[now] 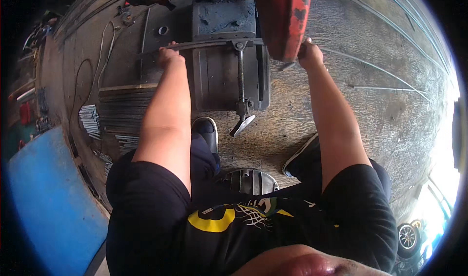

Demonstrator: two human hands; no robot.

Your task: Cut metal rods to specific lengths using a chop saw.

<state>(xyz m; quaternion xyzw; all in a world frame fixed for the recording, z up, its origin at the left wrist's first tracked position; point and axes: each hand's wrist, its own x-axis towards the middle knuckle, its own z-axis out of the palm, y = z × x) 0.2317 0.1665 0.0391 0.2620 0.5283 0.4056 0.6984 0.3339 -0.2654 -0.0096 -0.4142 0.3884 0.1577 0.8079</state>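
Note:
A cut-off saw with a red, chipped blade guard (296, 20) stands in front of me, on a dark base. Across its vise runs a thin grey metal rod (204, 44). My left hand (170, 56) is closed around the rod, left of the vise. On the other side, my right hand (310, 57) is closed at the rod, close beside the guard; its fingers are partly hidden. The vise's threaded screw (241, 74) points toward me and ends in a tilted handle (242, 125).
Cut rods (126, 111) lie stacked on the left, beside a bundle of pale rod ends (89, 120). A blue panel (53, 193) fills the lower left. Another rod (382, 88) rests on the worn floor (351, 120) at right. Between my feet is a ribbed round metal piece (251, 182).

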